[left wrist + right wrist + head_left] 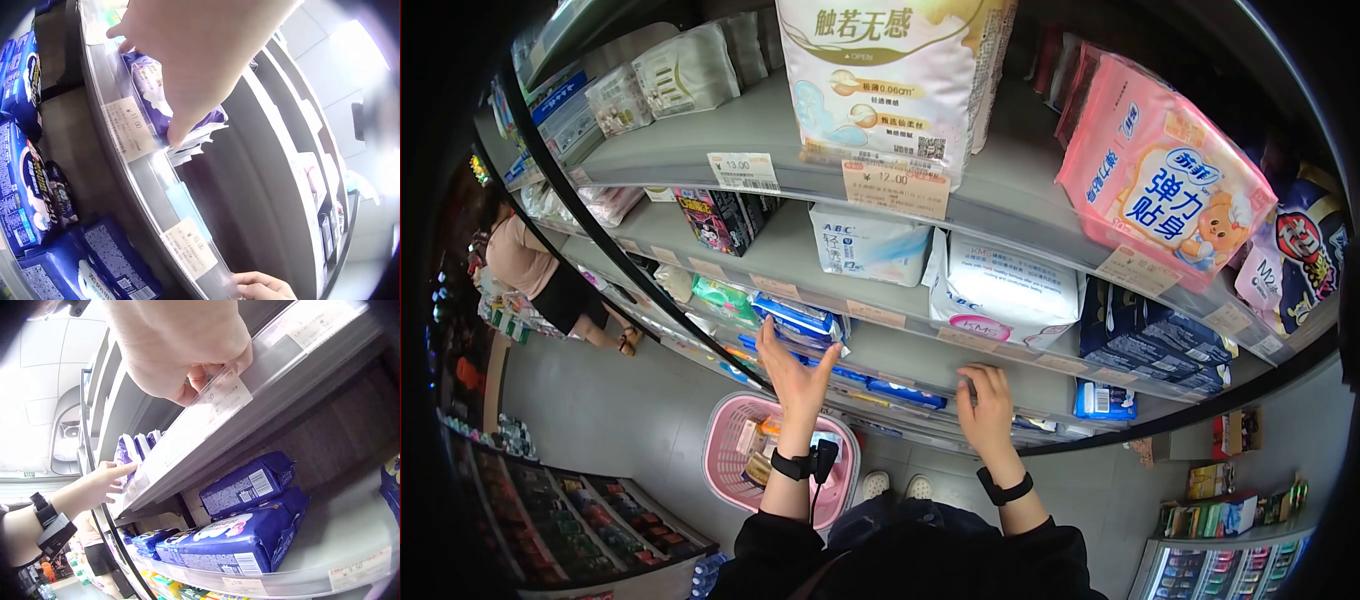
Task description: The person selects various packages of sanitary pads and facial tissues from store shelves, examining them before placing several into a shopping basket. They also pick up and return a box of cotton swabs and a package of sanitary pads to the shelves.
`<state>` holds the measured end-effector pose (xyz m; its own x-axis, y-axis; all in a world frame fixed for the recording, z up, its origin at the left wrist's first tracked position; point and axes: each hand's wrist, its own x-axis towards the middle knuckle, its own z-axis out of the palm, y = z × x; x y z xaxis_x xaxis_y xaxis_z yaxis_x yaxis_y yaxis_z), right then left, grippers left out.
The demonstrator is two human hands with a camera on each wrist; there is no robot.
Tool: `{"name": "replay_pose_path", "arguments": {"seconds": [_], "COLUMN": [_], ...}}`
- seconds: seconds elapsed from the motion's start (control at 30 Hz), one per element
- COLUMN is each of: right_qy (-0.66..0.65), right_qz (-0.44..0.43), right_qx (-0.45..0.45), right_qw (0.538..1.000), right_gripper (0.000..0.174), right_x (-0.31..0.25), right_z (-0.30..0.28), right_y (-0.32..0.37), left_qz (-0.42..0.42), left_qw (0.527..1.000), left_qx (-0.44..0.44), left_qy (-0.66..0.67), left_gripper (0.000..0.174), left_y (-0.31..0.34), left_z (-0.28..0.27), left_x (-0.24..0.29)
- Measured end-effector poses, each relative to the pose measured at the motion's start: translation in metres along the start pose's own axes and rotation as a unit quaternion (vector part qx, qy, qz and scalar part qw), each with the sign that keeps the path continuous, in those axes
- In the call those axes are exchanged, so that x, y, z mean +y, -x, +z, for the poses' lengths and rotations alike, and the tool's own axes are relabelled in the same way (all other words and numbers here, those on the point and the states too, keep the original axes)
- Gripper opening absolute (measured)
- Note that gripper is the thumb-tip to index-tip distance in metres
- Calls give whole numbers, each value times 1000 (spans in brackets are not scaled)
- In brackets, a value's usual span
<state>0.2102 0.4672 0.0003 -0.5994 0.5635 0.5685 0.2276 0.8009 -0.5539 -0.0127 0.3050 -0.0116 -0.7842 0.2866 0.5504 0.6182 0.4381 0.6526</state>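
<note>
In the head view my left hand reaches to a lower shelf with thumb and fingers spread. It spans the front of a purple sanitary-pad pack, the thumb at one end and fingertips near the other. More packs stand behind that one, partly hidden by the hand. Farther right, my right hand rests at the same shelf's edge. Its bent fingers hook over the price rail, around a price label, and hold no pack.
Below, blue packs lie on another shelf. Higher shelves carry a pink pack, a large white-and-gold pack and white packs. A pink basket with goods stands on the floor by my feet. Another person stands at left.
</note>
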Motion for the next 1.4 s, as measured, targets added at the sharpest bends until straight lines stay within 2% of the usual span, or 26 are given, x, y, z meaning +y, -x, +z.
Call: {"name": "replay_pose_path", "arguments": {"seconds": [0.07, 0.13, 0.17, 0.23, 0.27, 0.33, 0.37, 0.47, 0.5, 0.8, 0.87, 0.9, 0.93, 1.03, 1.17, 1.2, 1.27, 1.33, 1.4], "right_qy": [-3, 0, 3, 3, 1, 1, 2, 0, -2, 2, 3, 1, 1, 4, 15, 16, 51, 57, 65], "right_qz": [2, -2, -4, -7, -10, -12, -14, -4, -4, 1, 12, 10, 8, 0, -1, -1, -31, -41, -50], "right_qx": [2, 4, 5, 5, 5, 5, 7, 1, -1, -4, 1, -1, 1, 2, 0, -1, 13, 26, 38], "right_qw": [1000, 1000, 1000, 1000, 1000, 1000, 1000, 1000, 1000, 1000, 1000, 1000, 1000, 1000, 1000, 1000, 998, 997, 996], "right_gripper": [15, 15, 14, 14, 14, 14, 13, 13, 13, 14, 14, 14, 14, 14, 15, 15, 15, 16, 16], "right_x": [0, 0, 0, 0, -1, 0, 1, -1, -1, -1, 0, 0, 0, 0, 1, 2, 3, 4, 4], "right_z": [0, 0, 0, -1, -1, 0, 0, 0, 1, 4, 5, 5, 5, 4, 7, 8, 11, 13, 17], "right_y": [0, -1, 0, 0, -1, 0, 0, 0, 0, 1, 1, 1, 1, 1, 3, 3, 3, 3, 4], "left_qz": [-12, 38, 38, 103, 102, 136, 146, 142, 151, 131, 141, 135, 133, 133, 152, 150, 111, 28, -50], "left_qw": [1000, 997, 997, 993, 993, 988, 987, 984, 980, 982, 982, 984, 984, 989, 987, 987, 992, 998, 998], "left_qx": [5, 63, 63, 40, 40, -34, -35, -31, -21, -17, -19, -34, -33, -66, -39, -40, 9, 37, 17], "left_qy": [14, 10, 11, -39, -40, -59, -63, -105, -126, -138, -125, -115, -116, -18, 43, 44, 65, 50, 24], "left_gripper": [106, 99, 99, 81, 81, 65, 60, 61, 56, 54, 54, 61, 61, 78, 67, 67, 56, 40, 27], "left_y": [1, 0, -2, -8, -11, -19, -21, -24, -23, -28, -28, -27, -27, -23, -6, 1, 18, 35, 56], "left_z": [-4, -10, -14, -18, -17, -10, -6, 2, 3, 18, 13, 9, 2, -16, -34, -38, -48, -59, -60], "left_x": [8, 18, 22, 28, 26, 19, 18, 22, 25, 26, 27, 26, 27, 25, 13, 3, -22, -46, -96]}}
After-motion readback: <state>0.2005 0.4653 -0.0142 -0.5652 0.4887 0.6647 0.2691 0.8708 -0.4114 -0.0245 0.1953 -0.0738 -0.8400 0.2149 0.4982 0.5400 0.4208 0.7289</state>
